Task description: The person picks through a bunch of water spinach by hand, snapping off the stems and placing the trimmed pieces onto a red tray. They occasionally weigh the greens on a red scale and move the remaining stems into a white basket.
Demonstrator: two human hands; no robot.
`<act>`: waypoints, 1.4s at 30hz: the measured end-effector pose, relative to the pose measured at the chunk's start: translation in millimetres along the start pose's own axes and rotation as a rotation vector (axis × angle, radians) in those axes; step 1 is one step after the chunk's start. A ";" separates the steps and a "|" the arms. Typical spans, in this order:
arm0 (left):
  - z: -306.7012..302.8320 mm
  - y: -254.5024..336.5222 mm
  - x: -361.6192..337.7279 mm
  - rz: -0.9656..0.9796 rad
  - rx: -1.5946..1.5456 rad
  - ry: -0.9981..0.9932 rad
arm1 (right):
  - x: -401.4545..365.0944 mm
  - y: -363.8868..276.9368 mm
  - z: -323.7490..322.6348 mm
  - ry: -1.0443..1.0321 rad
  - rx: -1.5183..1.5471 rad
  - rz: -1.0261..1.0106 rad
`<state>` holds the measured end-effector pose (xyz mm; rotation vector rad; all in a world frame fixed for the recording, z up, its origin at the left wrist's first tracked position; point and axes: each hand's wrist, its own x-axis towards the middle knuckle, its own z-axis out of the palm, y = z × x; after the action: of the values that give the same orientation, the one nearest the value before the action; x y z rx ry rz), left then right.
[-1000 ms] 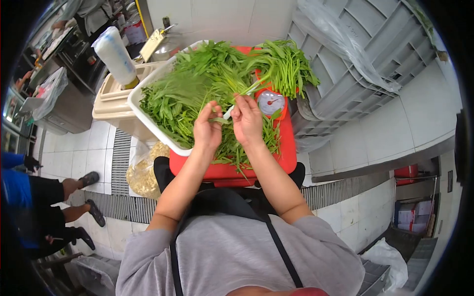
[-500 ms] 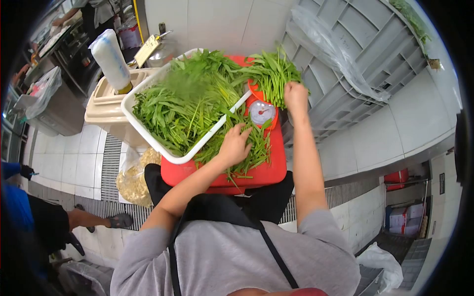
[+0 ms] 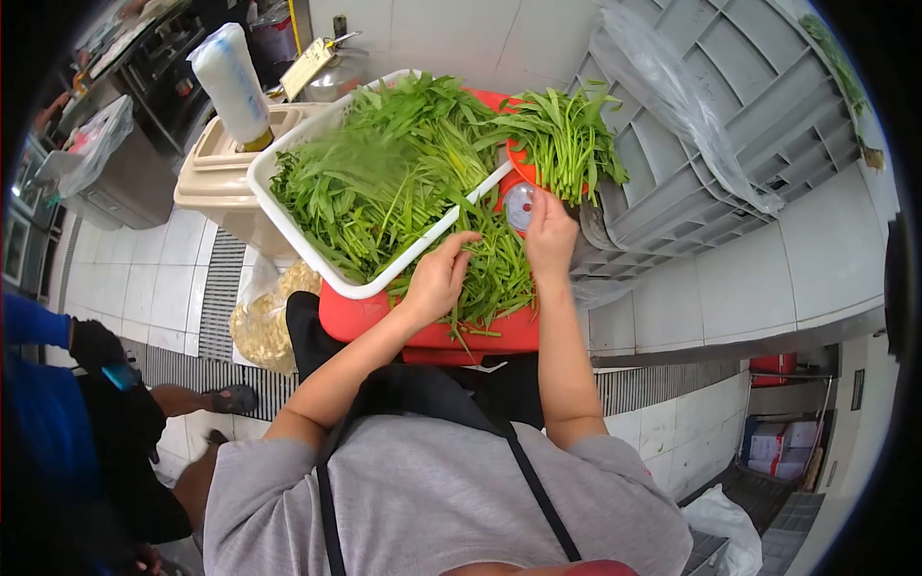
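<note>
A white basket [image 3: 379,284] full of leafy green stems [image 3: 384,173] rests tilted on a red surface [image 3: 360,317]. To its right, a bundle of greens [image 3: 567,144] lies on the orange-red pan of a small scale [image 3: 520,205] with a round dial. Loose greens [image 3: 495,274] are heaped between the basket and my arms. My left hand [image 3: 440,278] is beside the basket's near edge at this heap, fingers apart and holding nothing visible. Just below the bundle and over the dial's right edge is my right hand [image 3: 551,235], its fingers pinched together; what they hold, if anything, is hidden.
Grey crates [image 3: 711,125] with clear plastic stand at the right. A beige bin [image 3: 226,173] bearing a plastic roll [image 3: 229,82] is at the left, above a bag of pale pieces [image 3: 274,326]. A person in blue [image 3: 43,403] stands at the lower left.
My right hand has let go of the bundle and come down and left to the dial. My left hand has shifted slightly left. The person at the left has come further into view.
</note>
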<state>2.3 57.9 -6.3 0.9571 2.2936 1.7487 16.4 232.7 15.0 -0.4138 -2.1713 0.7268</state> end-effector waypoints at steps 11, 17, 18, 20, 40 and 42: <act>-10.2 -16.2 -2.0 0.240 0.008 0.071 | 55.1 4.7 -1.9 0.187 -0.157 -0.241; 18.6 2.7 64.3 0.049 -0.159 -0.032 | 110.2 47.9 2.4 0.096 -0.413 -0.203; 30.4 1.0 84.2 0.040 -0.245 0.002 | 112.9 47.9 0.1 0.102 -0.414 -0.207; 46.7 8.3 125.5 -0.050 -0.291 -0.007 | 114.6 47.0 -4.5 0.164 -0.067 -0.141; 88.2 36.4 226.3 -0.511 -0.618 -0.098 | 123.4 61.0 1.8 0.073 0.730 0.197; 86.4 36.1 233.7 -0.592 -0.863 -0.253 | 123.6 66.2 -2.3 0.050 0.779 0.226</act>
<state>-131.0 259.7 63.6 0.2650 1.2338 1.8763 -56.6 348.0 47.4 -0.2535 -1.6352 1.5761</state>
